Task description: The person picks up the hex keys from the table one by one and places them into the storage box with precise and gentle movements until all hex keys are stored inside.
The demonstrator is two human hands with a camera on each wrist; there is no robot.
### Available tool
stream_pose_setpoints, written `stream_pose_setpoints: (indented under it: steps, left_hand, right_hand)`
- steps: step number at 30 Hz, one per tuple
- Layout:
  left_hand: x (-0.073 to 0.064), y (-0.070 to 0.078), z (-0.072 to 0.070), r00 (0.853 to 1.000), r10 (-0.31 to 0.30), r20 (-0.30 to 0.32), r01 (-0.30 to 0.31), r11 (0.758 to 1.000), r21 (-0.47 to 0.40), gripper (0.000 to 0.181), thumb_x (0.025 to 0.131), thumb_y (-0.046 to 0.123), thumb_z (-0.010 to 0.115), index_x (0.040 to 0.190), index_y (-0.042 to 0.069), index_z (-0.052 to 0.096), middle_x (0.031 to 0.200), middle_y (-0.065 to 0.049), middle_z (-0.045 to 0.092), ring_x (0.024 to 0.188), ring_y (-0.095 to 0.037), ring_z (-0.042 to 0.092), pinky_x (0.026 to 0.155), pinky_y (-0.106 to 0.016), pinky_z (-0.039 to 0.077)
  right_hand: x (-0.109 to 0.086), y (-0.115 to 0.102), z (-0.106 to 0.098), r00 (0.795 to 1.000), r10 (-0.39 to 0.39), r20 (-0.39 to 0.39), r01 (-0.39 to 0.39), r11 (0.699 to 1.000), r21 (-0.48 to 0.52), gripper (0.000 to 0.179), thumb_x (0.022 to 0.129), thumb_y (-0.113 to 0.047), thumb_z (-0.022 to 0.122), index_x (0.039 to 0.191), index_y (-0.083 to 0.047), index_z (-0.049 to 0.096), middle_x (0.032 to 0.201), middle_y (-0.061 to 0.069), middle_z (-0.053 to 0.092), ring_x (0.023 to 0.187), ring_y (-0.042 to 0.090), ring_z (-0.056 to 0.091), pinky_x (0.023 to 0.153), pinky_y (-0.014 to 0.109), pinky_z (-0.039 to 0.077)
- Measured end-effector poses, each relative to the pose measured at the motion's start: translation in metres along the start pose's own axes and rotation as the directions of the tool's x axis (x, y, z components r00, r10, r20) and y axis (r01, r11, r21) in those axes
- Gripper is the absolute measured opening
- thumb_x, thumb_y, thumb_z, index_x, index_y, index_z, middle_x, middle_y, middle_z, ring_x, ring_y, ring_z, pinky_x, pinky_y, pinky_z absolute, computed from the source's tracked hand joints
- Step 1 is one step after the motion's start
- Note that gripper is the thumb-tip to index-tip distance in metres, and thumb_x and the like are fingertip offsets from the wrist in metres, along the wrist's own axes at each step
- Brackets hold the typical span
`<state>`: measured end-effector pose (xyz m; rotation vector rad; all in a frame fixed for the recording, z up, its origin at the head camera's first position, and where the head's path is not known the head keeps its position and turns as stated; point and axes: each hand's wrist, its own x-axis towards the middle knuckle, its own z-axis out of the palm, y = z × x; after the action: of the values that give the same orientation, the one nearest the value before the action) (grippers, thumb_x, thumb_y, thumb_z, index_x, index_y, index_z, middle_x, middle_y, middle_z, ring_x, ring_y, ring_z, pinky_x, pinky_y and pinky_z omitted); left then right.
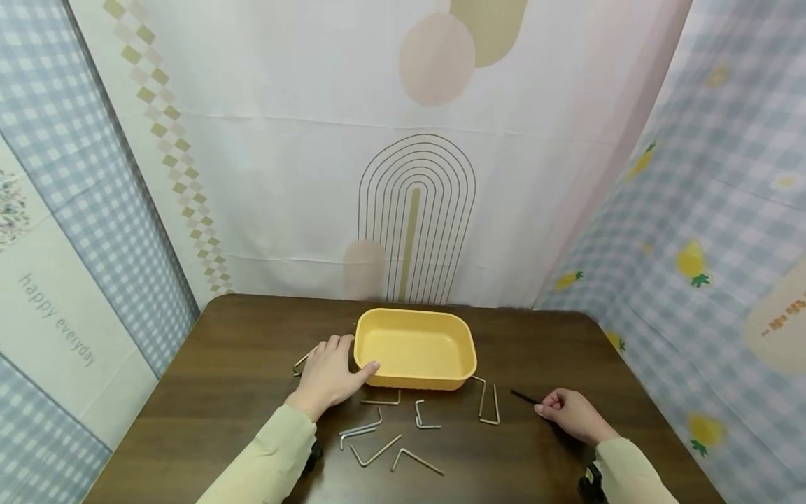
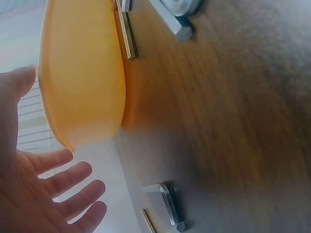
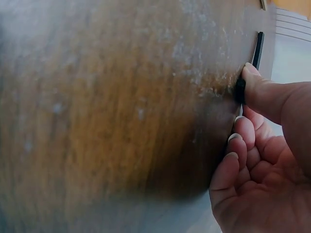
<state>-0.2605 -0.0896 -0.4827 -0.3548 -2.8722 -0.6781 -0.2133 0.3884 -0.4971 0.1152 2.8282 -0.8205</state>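
A yellow rectangular basin (image 1: 415, 383) stands near the middle of the table. At its left end is my left hand (image 1: 330, 371), fingers spread and loosely straight, the thumb lying over the near left rim. In the left wrist view, thumb and index fingertips are right at the rim of the basin (image 2: 80, 73). Further right, my right hand (image 1: 574, 414) pinches a black hex key (image 1: 524, 397) between thumb and fingers, low over the table. The right wrist view shows its straight black end (image 3: 258, 51) beyond the thumb; the fingers partly hide the rest.
Several brass-coloured and silver hex keys lie in front of the basin, among them a brass one (image 1: 423, 462) and a silver one (image 1: 429, 426). A longer brass key (image 1: 490, 421) lies at its right. Another brass key (image 1: 302, 360) is partly behind my left hand. Patterned curtains (image 1: 283, 175) surround the table.
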Motion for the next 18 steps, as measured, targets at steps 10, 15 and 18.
stream_pose_setpoints:
  steps: [10,15,18]
  left_hand:
    - [0.0033,0.0044,0.0027,0.999,-0.004,-0.039,0.005,1.000,0.022,0.076,0.090,0.063,0.050,0.131,-0.001,0.051,0.123,-0.019,0.053,0.113,-0.039,0.047,0.099,-0.053,0.033]
    - [0.0035,0.0051,0.0056,0.998,0.001,-0.068,0.003,0.998,0.067,0.067,0.091,0.057,0.052,0.123,-0.002,0.055,0.115,-0.020,0.053,0.108,-0.040,0.045,0.094,-0.052,0.034]
    - [0.0047,0.0054,0.0082,0.997,0.038,-0.071,-0.031,0.995,0.095,0.064,0.091,0.056,0.052,0.118,-0.002,0.056,0.110,-0.019,0.052,0.105,-0.039,0.045,0.092,-0.052,0.034]
  right_hand:
    - [0.0004,-0.0048,0.0015,0.999,0.030,-0.009,-0.030,0.999,0.020,0.030,0.092,-0.034,0.066,0.091,-0.005,0.060,0.080,0.004,0.056,0.069,0.018,0.050,0.063,0.035,0.042]
    - [-0.0011,-0.0071,0.0050,1.000,0.023,-0.014,-0.023,0.999,0.022,0.028,0.093,-0.031,0.065,0.088,-0.004,0.059,0.076,0.004,0.053,0.065,0.019,0.047,0.060,0.034,0.040]
    - [-0.0016,-0.0059,0.0038,1.000,0.021,-0.021,-0.021,1.000,0.013,0.026,0.094,-0.029,0.064,0.086,-0.004,0.058,0.072,0.005,0.052,0.062,0.019,0.046,0.058,0.033,0.039]
